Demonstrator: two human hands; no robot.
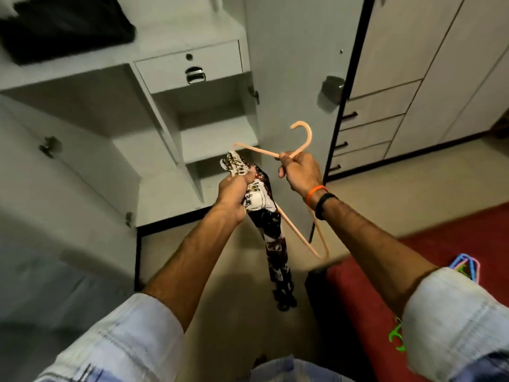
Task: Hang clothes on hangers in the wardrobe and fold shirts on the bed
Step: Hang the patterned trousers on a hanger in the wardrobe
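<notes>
Stood before the open wardrobe (170, 111) in the upper half of the frame, with both forearms reaching into the centre. Left hand (234, 191) clenched around a bunched, patterned garment (271, 232), fingers (242, 176) curled tight on its top end just left of centre; the rest of the cloth trailing straight down toward the floor, long axis near vertical in the picture. Right hand (298, 172) closed on a peach plastic hanger (303, 142) at the neck below the hook, fingers wrapped together round it, hook curving up and away toward the wardrobe door. One arm of the hanger running left from that grip to end just above the garment's bunched top; the other slanting down and right, crossing close beside the hanging cloth (whether touching or merely overlapping in view, impossible to tell). Hanger set just right of the garment, the two hands near each other at much the same height. Judged the next move to turn on that closeness: the hanger's left arm pointed at the gathered top, left hand nearer the cloth's opening. Spare coloured hangers (465, 264) lay on the red bed (413, 249) at lower right.
</notes>
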